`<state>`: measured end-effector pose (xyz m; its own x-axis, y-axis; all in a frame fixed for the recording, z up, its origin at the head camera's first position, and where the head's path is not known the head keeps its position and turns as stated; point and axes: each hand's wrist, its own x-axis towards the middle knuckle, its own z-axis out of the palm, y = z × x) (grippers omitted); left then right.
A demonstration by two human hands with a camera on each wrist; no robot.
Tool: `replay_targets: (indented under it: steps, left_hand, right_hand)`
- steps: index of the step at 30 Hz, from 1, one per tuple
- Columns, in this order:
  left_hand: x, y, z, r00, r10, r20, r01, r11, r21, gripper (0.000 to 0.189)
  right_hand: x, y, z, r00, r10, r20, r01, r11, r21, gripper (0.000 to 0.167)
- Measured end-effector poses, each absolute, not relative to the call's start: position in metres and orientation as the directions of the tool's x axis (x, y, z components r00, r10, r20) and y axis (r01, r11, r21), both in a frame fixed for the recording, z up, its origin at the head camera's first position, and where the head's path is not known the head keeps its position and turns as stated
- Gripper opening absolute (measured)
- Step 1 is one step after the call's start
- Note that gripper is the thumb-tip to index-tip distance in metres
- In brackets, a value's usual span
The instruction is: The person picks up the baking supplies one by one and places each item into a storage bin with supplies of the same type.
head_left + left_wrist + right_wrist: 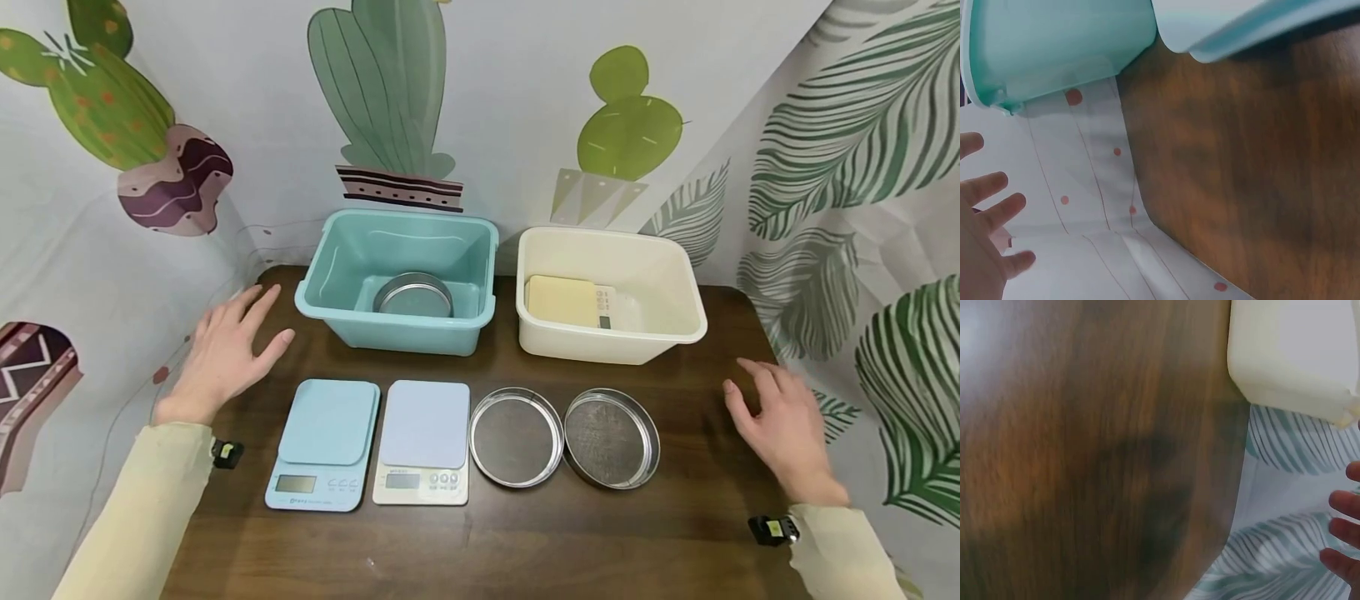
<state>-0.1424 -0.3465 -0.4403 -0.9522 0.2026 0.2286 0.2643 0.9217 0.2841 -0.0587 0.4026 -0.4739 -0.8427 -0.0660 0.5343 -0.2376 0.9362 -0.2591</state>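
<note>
My left hand (pixel 227 354) is held over the table's left edge with fingers spread, holding nothing. Nearest to it are a blue kitchen scale (pixel 330 425) and a teal bin (pixel 390 333). A white kitchen scale (pixel 425 425) lies to the right of the blue one. Beside it, two round metal sieves, one on the left (pixel 516 437) and one on the right (pixel 611 437), sit close together. My right hand (pixel 783 421), fingers relaxed and holding nothing, is at the table's right side, apart from the right sieve and a cream bin (pixel 600 346).
Inside the teal bin is another metal sieve (pixel 414 297). The cream bin contains a yellow kitchen scale (pixel 562 301). Both bins stand along the back edge of the dark wooden table (pixel 525 542), against a printed cloth (pixel 517 100) with cactus and leaf patterns.
</note>
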Motion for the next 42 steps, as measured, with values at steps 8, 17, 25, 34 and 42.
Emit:
replay_targets:
  steps: [8, 17, 25, 34, 42]
  left_hand:
    - [-0.144, -0.331, -0.432, -0.934, 0.195, 0.3, 0.308, 0.863, 0.399, 0.07]
    - [-0.149, -0.316, -0.432, -0.913, 0.19, 0.361, 0.351, 0.817, 0.458, 0.07]
    - [-0.156, -0.31, -0.434, -0.913, 0.178, 0.368, 0.349, 0.808, 0.474, 0.067]
    - [-0.161, -0.308, -0.438, -0.936, 0.135, 0.325, 0.3, 0.789, 0.536, 0.066]
    - [-0.164, -0.302, -0.439, -0.947, 0.115, 0.299, 0.271, 0.788, 0.552, 0.067]
  right_hand:
    - [-0.048, 0.378, -0.474, -0.921, 0.011, 0.388, -0.151, 0.911, -0.384, 0.027]
    - [-0.045, 0.359, -0.482, -0.94, -0.054, 0.337, -0.191, 0.901, -0.39, 0.025]
    - [-0.041, 0.35, -0.493, -0.95, -0.091, 0.298, -0.208, 0.898, -0.388, 0.026]
    - [-0.035, 0.347, -0.507, -0.958, -0.114, 0.263, -0.209, 0.906, -0.369, 0.028]
    - [-0.032, 0.342, -0.511, -0.965, -0.118, 0.234, -0.202, 0.904, -0.378, 0.034]
